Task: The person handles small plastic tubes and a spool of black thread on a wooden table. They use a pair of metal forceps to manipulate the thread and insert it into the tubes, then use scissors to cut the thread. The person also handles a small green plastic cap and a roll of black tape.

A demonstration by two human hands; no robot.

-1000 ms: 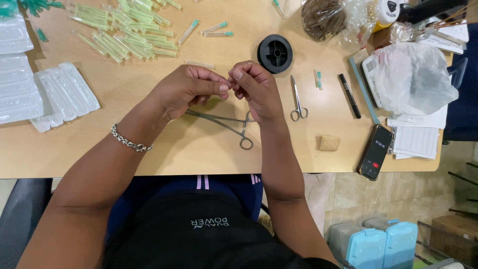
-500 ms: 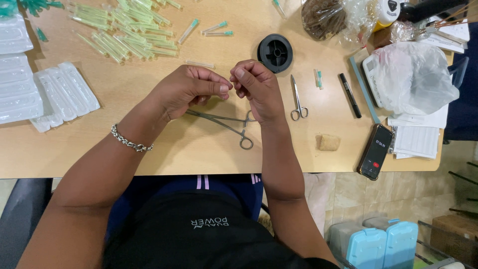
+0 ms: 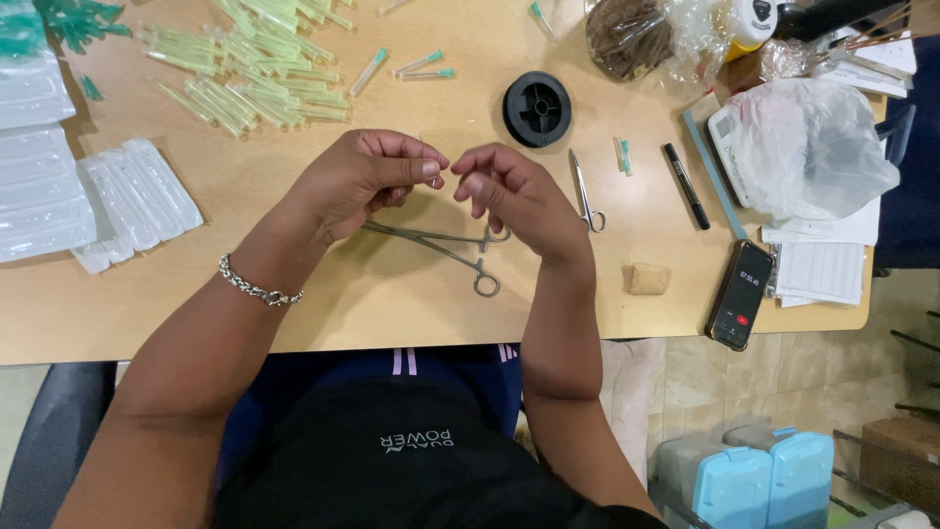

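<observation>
My left hand (image 3: 357, 181) and my right hand (image 3: 514, 196) hover above the wooden table (image 3: 323, 304), fingertips pinched and facing each other a small gap apart. Whatever lies between the fingers is too fine to make out. Under the hands, flat on the table, lies a pair of metal forceps (image 3: 446, 247). A chain bracelet (image 3: 257, 287) circles my left wrist. A black spool (image 3: 537, 108) sits just beyond my right hand, and small metal scissors (image 3: 586, 191) lie to its right.
A heap of thin green-capped tubes (image 3: 255, 69) covers the far left. Clear plastic trays (image 3: 127, 196) lie at the left edge. On the right are a black pen (image 3: 686, 186), a beige block (image 3: 646, 279), a phone (image 3: 741, 294), a white plastic bag (image 3: 808, 147) and papers (image 3: 818, 269).
My two hands' fingertips, touching before, have drawn slightly apart. Nothing on the table has moved.
</observation>
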